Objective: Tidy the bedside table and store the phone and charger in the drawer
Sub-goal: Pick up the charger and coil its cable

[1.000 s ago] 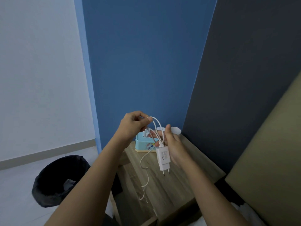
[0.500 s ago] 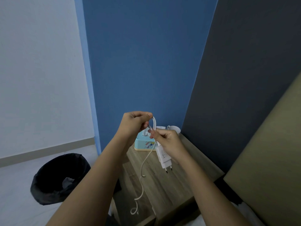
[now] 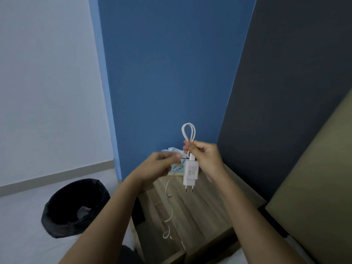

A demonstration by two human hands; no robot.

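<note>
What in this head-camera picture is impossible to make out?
- Left hand: motion-blurred, so its grip on the thin white cable is unclear.
- Light-blue box on the wooden bedside table: mostly hidden behind both hands and the white charger plug.
- Phone and drawer: not visible.
- Black bin: contents too dark.

I have one view only, from the camera on the head, wide-angle, looking forward and slightly down into a room corner. Both forearms reach in from the bottom edge and the hands meet close to the lens, just below frame centre. The counter [image 3: 205, 206] fills the lower middle, the blue wall [image 3: 171, 73] the centre, a black bin [image 3: 74, 206] the lower left.
</note>
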